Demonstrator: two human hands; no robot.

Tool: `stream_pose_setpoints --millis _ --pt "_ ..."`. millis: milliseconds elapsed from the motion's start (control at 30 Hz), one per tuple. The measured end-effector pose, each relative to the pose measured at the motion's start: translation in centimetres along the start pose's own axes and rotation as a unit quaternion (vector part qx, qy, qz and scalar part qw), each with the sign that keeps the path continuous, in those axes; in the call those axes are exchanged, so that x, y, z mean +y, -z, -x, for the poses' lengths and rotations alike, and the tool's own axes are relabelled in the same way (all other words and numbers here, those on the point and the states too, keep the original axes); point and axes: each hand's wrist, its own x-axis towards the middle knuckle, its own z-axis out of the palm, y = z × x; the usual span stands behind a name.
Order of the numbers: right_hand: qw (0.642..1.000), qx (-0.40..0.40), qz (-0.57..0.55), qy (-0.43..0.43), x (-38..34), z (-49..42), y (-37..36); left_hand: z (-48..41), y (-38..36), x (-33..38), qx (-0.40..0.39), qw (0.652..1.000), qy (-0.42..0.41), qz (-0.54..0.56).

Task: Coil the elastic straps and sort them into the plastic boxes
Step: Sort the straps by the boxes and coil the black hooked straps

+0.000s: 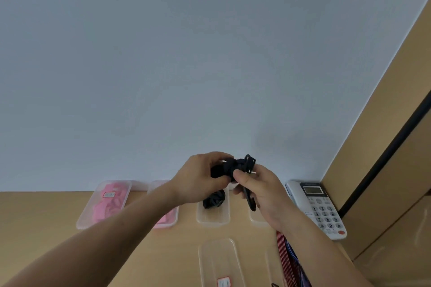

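The black elastic strap (pixel 227 169), a soft woven band half wound into a loose bundle, is held in the air above the bench, between both hands. Its flat black plastic buckle (pixel 250 162) sticks up at 1 o'clock from the bundle, and a free tail (pixel 251 204) hangs down at 5 o'clock.

The left hand (pixel 200 177) curls its fingers round the bundle. The right hand (pixel 258 191) pinches the band just under the buckle between thumb and forefinger.

The strap looks light, limp and springy, so the coil will likely loosen if the grip eases. The bundle's waist is the safest place to hold it, with the stiff buckle serving as an end stop.

At 6 o'clock from the strap a clear plastic box (pixel 213 219) on the tan wooden bench (pixel 35 216) holds one coiled black strap (pixel 214 199). At 8 o'clock a similar clear box (pixel 81 222) holds pink straps (pixel 109 205). A white desk telephone (pixel 323 207) stands at 4 o'clock, with red and blue striped straps (pixel 285 261) lying nearer the person.
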Motion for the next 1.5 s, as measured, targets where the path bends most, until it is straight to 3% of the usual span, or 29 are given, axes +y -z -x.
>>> stream_pose_setpoints --millis 100,233,333,433,567,700,833,1000,1200,1400,1500 --pt "0.999 0.019 0.046 0.008 -0.2 -0.1 -0.1 0.2 -1.0 0.0 0.085 0.994 -0.006 -0.067" --pt "0.973 0.071 0.219 0.012 -0.3 -0.4 -0.2 0.1 -1.1 0.0 0.129 0.987 0.019 -0.099" --pt "0.984 0.095 0.148 0.033 -0.3 -0.5 -0.4 0.2 -1.1 -0.4 0.13 0.989 0.067 -0.026" --pt "0.988 0.131 0.072 0.036 0.4 -0.7 -0.9 0.6 -1.7 -0.6 0.105 0.986 0.108 0.076" --pt "0.98 0.172 0.021 0.099 1.1 -1.0 -2.2 1.1 -2.4 -0.4 0.092 0.95 0.168 0.244" --pt "0.977 0.173 0.054 0.116 1.4 -1.1 -3.1 1.4 -1.0 -0.5 0.01 0.92 0.204 0.335" --pt "0.971 0.138 0.154 0.116 1.5 -1.1 -3.8 2.1 0.6 -1.3 -0.072 0.901 0.232 0.359" --pt "0.936 0.11 0.308 0.13 1.1 -1.4 -4.8 2.6 0.8 -2.8 -0.081 0.879 0.258 0.392" --pt "0.914 0.094 0.384 0.094 0.9 -1.8 -6.8 2.7 1.1 -4.4 -0.055 0.866 0.234 0.438" --pt "0.834 0.053 0.545 0.067 1.0 -2.1 -8.2 2.8 1.4 -7.1 -0.059 0.845 0.272 0.456" --pt "0.815 0.052 0.574 0.053 1.7 -2.2 -9.1 2.8 0.9 -8.0 -0.045 0.842 0.285 0.457"
